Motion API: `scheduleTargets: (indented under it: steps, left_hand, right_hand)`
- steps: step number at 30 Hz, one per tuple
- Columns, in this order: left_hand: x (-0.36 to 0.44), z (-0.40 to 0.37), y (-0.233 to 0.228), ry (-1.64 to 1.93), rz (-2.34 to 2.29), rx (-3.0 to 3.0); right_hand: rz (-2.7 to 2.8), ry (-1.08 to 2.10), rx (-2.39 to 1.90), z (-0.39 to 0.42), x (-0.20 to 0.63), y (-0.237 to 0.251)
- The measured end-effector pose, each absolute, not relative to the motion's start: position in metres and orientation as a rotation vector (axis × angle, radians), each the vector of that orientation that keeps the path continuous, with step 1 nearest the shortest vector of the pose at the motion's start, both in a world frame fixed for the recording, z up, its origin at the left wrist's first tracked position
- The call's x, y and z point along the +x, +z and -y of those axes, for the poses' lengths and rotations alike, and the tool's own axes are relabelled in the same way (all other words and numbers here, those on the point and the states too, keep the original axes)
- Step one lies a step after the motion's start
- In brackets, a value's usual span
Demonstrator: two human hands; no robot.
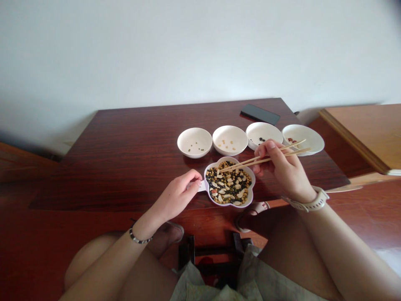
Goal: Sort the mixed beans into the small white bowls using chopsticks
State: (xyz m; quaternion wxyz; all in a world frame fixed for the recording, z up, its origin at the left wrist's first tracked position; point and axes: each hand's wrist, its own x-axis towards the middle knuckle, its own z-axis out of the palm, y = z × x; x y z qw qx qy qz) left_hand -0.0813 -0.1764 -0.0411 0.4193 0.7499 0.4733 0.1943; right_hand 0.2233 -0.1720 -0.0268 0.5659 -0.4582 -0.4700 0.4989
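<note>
A white flower-shaped dish [250,195] full of mixed beans and seeds sits at the near edge of a dark wooden table [131,159]. My left hand [178,194] pinches the dish's small handle at its left side. My right hand [283,169] holds a pair of wooden chopsticks [250,161], whose tips rest in the beans at the dish's far left. A watch is on my right wrist, a bracelet on my left.
Behind the dish stand several small white bowls in a row: green bits [194,142], yellow beans [230,140], dark beans [264,133], reddish beans [305,138]. A black phone [260,113] lies at the far edge. A lighter wooden table [366,133] stands at the right.
</note>
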Motion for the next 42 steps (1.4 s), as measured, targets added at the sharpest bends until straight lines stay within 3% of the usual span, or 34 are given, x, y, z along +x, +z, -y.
scheduleTargets:
  steps: [13,42]
  left_hand:
    - [-0.082,0.176,-0.041,0.467,-1.183,1.878]
    - [-0.082,0.176,-0.042,0.487,-1.190,1.883]
  right_hand:
    - [1.073,1.268,-1.087,0.171,0.236,-0.024]
    - [1.039,1.123,-1.089,0.169,0.230,-0.029]
